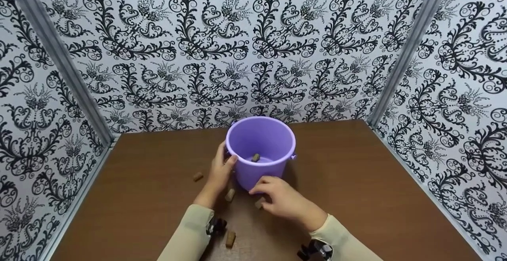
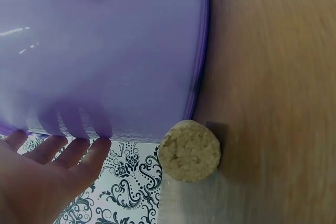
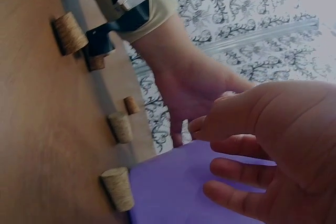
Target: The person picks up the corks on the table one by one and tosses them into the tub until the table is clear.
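A purple bucket stands upright on the brown surface, near the back wall, which carries a black scroll pattern on white. The left hand is at the bucket's left side, its thumb at the rim; the left wrist view shows the other four fingers spread and nearly straight, their tips against the bucket's side. The right hand is low at the bucket's front, its fingers loosely bent and apart with nothing between them; whether a fingertip touches the bucket is hard to tell. Just beside its thumb and near the bucket's base is a cork, partly hidden by the hand in the head view. Another cork lies inside the bucket, on the bottom. Of the rest, one cork is by the left wrist, close to the base, one cork lies farther left, beyond the left forearm, and one cork sits nearer the person, between the forearms. The right wrist view shows one more cork, partly covered by the black mount on the left wrist. Both arms wear pale sleeves.
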Demonstrator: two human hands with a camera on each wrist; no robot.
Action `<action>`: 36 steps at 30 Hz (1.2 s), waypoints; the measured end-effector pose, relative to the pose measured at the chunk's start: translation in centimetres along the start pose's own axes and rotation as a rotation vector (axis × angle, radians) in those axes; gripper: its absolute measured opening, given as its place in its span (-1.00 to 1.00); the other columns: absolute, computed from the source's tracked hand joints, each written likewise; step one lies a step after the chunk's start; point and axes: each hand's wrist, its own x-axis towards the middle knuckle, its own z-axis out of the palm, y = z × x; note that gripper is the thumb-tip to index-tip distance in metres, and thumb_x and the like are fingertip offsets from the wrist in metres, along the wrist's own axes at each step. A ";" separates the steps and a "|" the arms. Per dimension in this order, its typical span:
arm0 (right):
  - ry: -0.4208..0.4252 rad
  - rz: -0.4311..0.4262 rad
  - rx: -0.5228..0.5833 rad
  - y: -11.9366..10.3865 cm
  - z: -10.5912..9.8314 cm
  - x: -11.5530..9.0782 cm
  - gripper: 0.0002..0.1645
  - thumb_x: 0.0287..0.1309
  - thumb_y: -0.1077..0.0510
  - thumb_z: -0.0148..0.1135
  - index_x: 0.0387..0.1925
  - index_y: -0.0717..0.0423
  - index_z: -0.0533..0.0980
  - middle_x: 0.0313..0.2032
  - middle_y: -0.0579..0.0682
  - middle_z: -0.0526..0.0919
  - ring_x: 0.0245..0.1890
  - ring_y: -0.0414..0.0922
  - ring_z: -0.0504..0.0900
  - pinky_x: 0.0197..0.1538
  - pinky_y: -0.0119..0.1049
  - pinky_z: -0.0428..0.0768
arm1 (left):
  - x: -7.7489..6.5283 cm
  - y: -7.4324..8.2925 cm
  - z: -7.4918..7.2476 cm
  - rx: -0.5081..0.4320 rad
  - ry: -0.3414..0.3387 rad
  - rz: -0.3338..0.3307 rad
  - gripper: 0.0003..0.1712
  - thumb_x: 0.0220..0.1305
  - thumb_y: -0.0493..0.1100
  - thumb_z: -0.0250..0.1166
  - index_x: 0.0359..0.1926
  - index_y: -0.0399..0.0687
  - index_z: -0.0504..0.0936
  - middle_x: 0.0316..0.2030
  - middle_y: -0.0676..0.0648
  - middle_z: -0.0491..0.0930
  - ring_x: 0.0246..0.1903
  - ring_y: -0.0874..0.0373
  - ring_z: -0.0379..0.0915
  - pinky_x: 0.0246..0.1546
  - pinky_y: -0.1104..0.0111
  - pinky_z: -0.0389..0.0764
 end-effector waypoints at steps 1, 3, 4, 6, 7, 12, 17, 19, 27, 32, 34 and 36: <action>-0.021 0.021 0.002 0.1 0.2 -0.1 -0.60 0.04 0.32 0.54 -0.04 0.00 0.75 -0.14 -0.06 0.72 -0.11 -0.15 0.69 0.06 -0.25 0.70 | -0.1 0.0 0.0 0.002 -0.003 -0.002 -0.24 0.47 -0.06 0.24 0.61 -0.06 0.27 0.45 -0.36 0.46 0.41 -0.36 0.42 0.49 -0.14 0.40; -0.057 0.051 0.003 0.3 0.6 -0.2 -0.61 0.07 0.30 0.54 -0.03 0.00 0.75 -0.12 -0.05 0.73 -0.09 -0.14 0.69 0.08 -0.25 0.70 | -0.2 0.0 0.0 -0.001 -0.006 0.000 -0.23 0.47 -0.06 0.24 0.61 -0.07 0.26 0.45 -0.38 0.45 0.42 -0.37 0.41 0.49 -0.14 0.40; -0.068 0.060 0.004 0.4 0.8 -0.3 -0.61 0.07 0.30 0.54 -0.02 0.01 0.75 -0.11 -0.04 0.73 -0.08 -0.14 0.69 0.09 -0.25 0.70 | -0.2 0.0 0.0 0.000 -0.006 0.000 -0.23 0.47 -0.06 0.23 0.61 -0.08 0.26 0.45 -0.39 0.44 0.42 -0.38 0.40 0.50 -0.14 0.39; -0.087 0.075 0.009 0.6 1.2 -0.4 -0.61 0.07 0.31 0.52 -0.02 0.02 0.75 -0.10 -0.04 0.74 -0.07 -0.14 0.69 0.10 -0.25 0.70 | -0.3 0.0 0.0 0.002 -0.007 -0.002 -0.23 0.47 -0.06 0.24 0.61 -0.07 0.26 0.45 -0.39 0.44 0.42 -0.38 0.40 0.50 -0.14 0.39; -0.094 0.082 0.010 0.7 1.3 -0.5 -0.60 0.06 0.32 0.52 -0.02 0.03 0.75 -0.10 -0.04 0.74 -0.07 -0.14 0.69 0.10 -0.26 0.71 | -0.3 -0.1 0.1 0.002 -0.006 0.000 -0.23 0.46 -0.06 0.24 0.61 -0.08 0.26 0.46 -0.39 0.44 0.42 -0.37 0.41 0.50 -0.14 0.39; -0.135 0.116 -0.015 0.9 1.7 -0.5 -0.60 0.06 0.34 0.49 -0.03 0.02 0.75 -0.11 -0.06 0.73 -0.08 -0.16 0.69 0.08 -0.30 0.71 | -0.3 -0.1 0.0 0.000 0.002 -0.005 -0.21 0.45 -0.05 0.25 0.61 -0.09 0.26 0.46 -0.36 0.45 0.41 -0.35 0.42 0.50 -0.16 0.40; -0.165 0.122 -0.057 0.8 2.0 -0.5 -0.57 0.01 0.35 0.48 -0.04 0.01 0.75 -0.13 -0.05 0.73 -0.09 -0.14 0.70 0.06 -0.28 0.72 | -0.1 -0.1 -0.1 -0.001 0.004 -0.007 -0.21 0.45 -0.04 0.25 0.61 -0.08 0.26 0.46 -0.35 0.46 0.40 -0.35 0.44 0.49 -0.15 0.42; -0.180 0.121 -0.074 0.8 2.1 -0.5 -0.55 -0.03 0.37 0.46 -0.04 0.01 0.76 -0.14 -0.05 0.73 -0.11 -0.14 0.70 0.05 -0.27 0.72 | -0.1 0.0 -0.1 0.000 0.007 -0.011 -0.21 0.44 -0.05 0.26 0.61 -0.09 0.26 0.45 -0.34 0.46 0.40 -0.34 0.44 0.48 -0.14 0.43; -0.248 0.139 -0.078 1.2 3.2 -0.5 -0.54 -0.04 0.40 0.42 -0.08 -0.02 0.77 -0.21 -0.08 0.73 -0.19 -0.21 0.67 -0.03 -0.41 0.68 | 0.0 0.3 -0.2 -0.007 0.011 0.020 -0.24 0.47 -0.12 0.23 0.59 -0.17 0.26 0.44 -0.37 0.47 0.39 -0.34 0.45 0.47 -0.12 0.44; -0.245 0.124 -0.089 1.4 3.7 -0.9 -0.55 -0.02 0.40 0.41 -0.07 -0.02 0.78 -0.20 -0.06 0.72 -0.20 -0.18 0.68 -0.05 -0.40 0.68 | 0.0 0.3 0.0 -0.013 0.005 0.019 -0.25 0.46 -0.12 0.22 0.59 -0.17 0.27 0.44 -0.38 0.46 0.39 -0.36 0.45 0.47 -0.14 0.44; -0.232 0.114 -0.094 1.4 3.9 -1.1 -0.56 -0.01 0.41 0.40 -0.08 -0.01 0.78 -0.21 -0.06 0.72 -0.20 -0.17 0.68 -0.06 -0.38 0.68 | 0.0 0.2 0.0 -0.016 0.003 0.020 -0.25 0.46 -0.12 0.23 0.59 -0.17 0.27 0.44 -0.38 0.46 0.39 -0.38 0.44 0.48 -0.16 0.43; -0.219 0.110 -0.102 1.5 4.0 -1.2 -0.57 0.00 0.41 0.39 -0.09 -0.01 0.78 -0.22 -0.05 0.72 -0.21 -0.16 0.67 -0.07 -0.37 0.68 | 0.1 0.1 0.1 -0.017 0.000 0.016 -0.25 0.46 -0.10 0.23 0.59 -0.14 0.28 0.44 -0.38 0.46 0.39 -0.38 0.43 0.48 -0.17 0.42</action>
